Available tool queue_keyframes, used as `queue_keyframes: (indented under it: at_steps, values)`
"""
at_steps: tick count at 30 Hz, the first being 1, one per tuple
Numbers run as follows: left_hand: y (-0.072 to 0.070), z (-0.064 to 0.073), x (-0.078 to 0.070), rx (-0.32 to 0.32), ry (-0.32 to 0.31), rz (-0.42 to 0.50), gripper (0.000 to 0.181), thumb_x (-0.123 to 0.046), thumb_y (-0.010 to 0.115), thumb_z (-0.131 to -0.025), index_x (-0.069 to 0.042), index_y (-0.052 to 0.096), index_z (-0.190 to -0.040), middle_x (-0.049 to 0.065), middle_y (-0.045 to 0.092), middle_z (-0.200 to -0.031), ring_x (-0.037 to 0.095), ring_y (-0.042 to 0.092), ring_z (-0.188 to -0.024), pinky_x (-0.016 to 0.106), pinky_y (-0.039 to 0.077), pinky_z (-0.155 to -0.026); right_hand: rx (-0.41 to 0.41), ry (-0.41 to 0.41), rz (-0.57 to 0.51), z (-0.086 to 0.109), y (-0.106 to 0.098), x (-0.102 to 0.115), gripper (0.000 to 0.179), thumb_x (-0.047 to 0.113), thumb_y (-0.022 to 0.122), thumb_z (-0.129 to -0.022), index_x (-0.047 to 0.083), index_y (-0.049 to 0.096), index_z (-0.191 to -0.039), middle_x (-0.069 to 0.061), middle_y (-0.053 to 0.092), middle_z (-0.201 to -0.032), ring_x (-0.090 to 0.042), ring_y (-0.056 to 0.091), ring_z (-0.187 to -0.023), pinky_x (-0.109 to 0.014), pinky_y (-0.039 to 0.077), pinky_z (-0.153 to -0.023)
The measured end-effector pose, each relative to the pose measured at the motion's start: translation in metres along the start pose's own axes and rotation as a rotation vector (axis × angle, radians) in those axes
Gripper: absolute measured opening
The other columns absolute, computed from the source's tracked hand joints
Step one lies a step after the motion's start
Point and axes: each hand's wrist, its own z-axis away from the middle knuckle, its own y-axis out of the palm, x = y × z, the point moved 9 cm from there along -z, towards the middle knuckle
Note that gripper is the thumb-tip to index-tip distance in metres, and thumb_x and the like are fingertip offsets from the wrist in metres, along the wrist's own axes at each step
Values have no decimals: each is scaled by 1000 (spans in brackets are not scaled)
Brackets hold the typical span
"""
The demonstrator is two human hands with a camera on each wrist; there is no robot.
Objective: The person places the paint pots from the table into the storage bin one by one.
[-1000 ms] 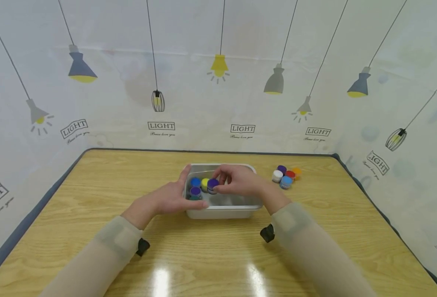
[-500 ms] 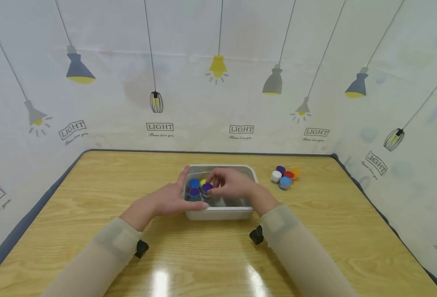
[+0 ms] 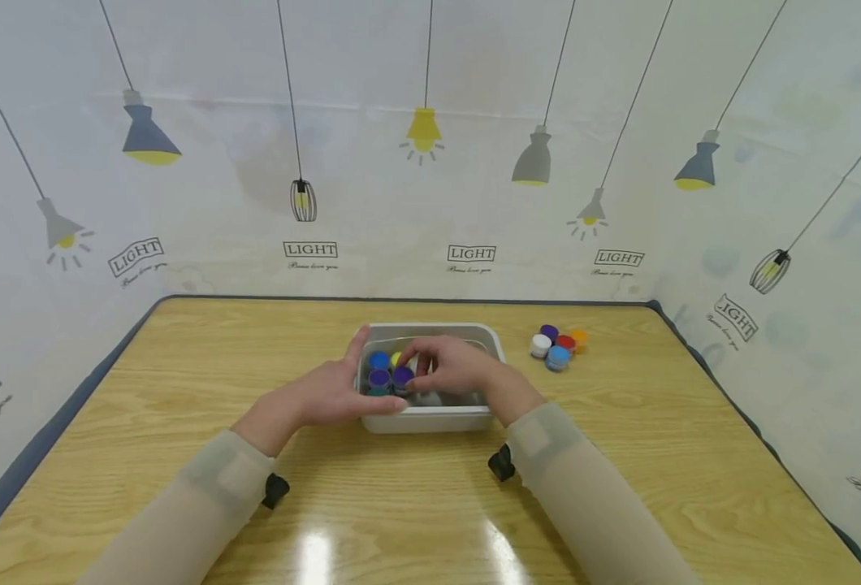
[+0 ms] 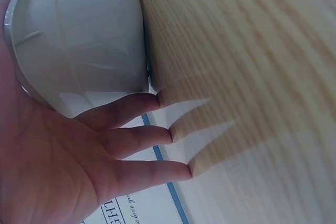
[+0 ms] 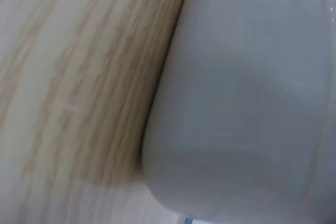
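A white plastic bin (image 3: 430, 420) holds several small jars at its left end. They include a blue-lidded jar (image 3: 378, 359), a yellow-lidded jar (image 3: 396, 358) partly covered by fingers, and a purple-lidded jar (image 3: 379, 379) with a teal body. My right hand (image 3: 454, 366) reaches into the bin and pinches another purple-lidded jar (image 3: 403, 378) beside that one. My left hand (image 3: 326, 392) rests at the bin's left end, thumb along the front rim. In the left wrist view its fingers (image 4: 139, 137) extend straight beside the bin wall (image 4: 84, 40). The right wrist view shows only the bin's outside (image 5: 236, 98) and table.
Right of the bin, a cluster stands on the wooden table (image 3: 204, 349): a white jar (image 3: 540, 347), a light-blue-lidded jar (image 3: 558, 358), a red-lidded jar (image 3: 565, 344), an orange jar (image 3: 579, 339) and a purple-lidded jar (image 3: 549, 333). A lamp-printed cloth (image 3: 372, 162) borders the table.
My right hand has moved left and down into the bin, setting the pinched purple-lidded jar close beside the other purple-lidded one. The left hand has kept its place on the bin.
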Motion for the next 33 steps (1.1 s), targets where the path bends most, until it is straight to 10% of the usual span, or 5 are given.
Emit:
queue_keyframes:
  at_steps: [33]
  values:
    - [1, 2, -2, 16, -8, 17, 143, -87, 70, -86, -20, -19, -175, 33, 58, -155, 34, 69, -126, 59, 52, -115, 30, -11, -2, -2, 8, -3, 31, 21, 76, -106, 24, 73, -136, -4, 75, -134, -18, 72, -109, -36, 61, -95]
